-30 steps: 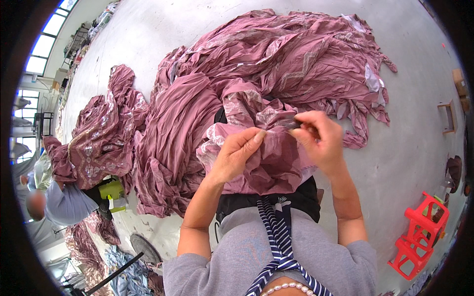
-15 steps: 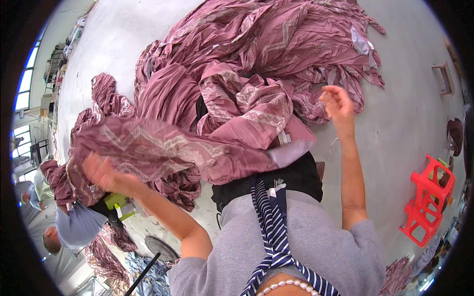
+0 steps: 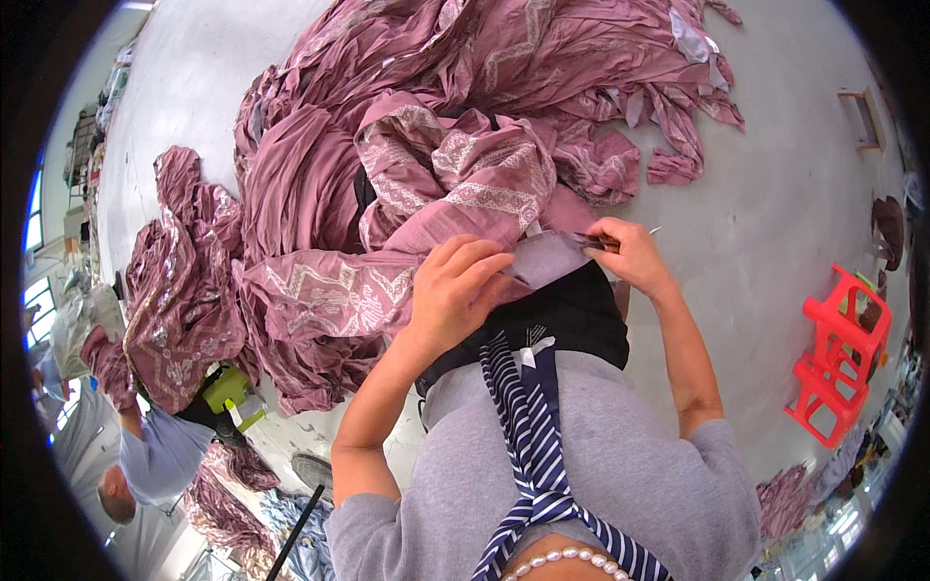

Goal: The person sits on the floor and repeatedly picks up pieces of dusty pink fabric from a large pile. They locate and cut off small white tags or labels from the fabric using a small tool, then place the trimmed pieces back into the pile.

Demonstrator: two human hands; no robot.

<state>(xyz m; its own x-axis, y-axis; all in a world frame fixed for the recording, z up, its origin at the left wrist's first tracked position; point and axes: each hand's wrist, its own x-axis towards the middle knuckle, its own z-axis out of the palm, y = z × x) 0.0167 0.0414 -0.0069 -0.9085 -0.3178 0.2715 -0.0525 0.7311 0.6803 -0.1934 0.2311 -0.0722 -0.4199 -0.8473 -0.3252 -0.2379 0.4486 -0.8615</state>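
Mauve patterned fabric (image 3: 320, 286) lies across my lap, one pale lilac end (image 3: 547, 259) drawn toward my right hand. My left hand (image 3: 460, 286) is closed over this cloth near the pale end, its fingers bent and pointing right. At the pale end's right corner, my right hand (image 3: 630, 254) closes around a small dark tool (image 3: 599, 242), which looks like thread snips; most of it is hidden by the fingers. The tool touches or nearly touches the cloth edge; I cannot tell which.
A large mauve fabric heap (image 3: 465, 58) spreads over the pale floor ahead. Red plastic stools (image 3: 838, 363) stand at right, with a wooden frame (image 3: 860, 121) farther off. Another person (image 3: 160, 450) works at left beside a green item (image 3: 228, 389). A black pole (image 3: 295, 533) slants at lower left.
My left hand has moved right from the far-left cloth onto the fabric near the pale end. The right hand has come down and inward to the cloth's corner. The swung fabric has settled.
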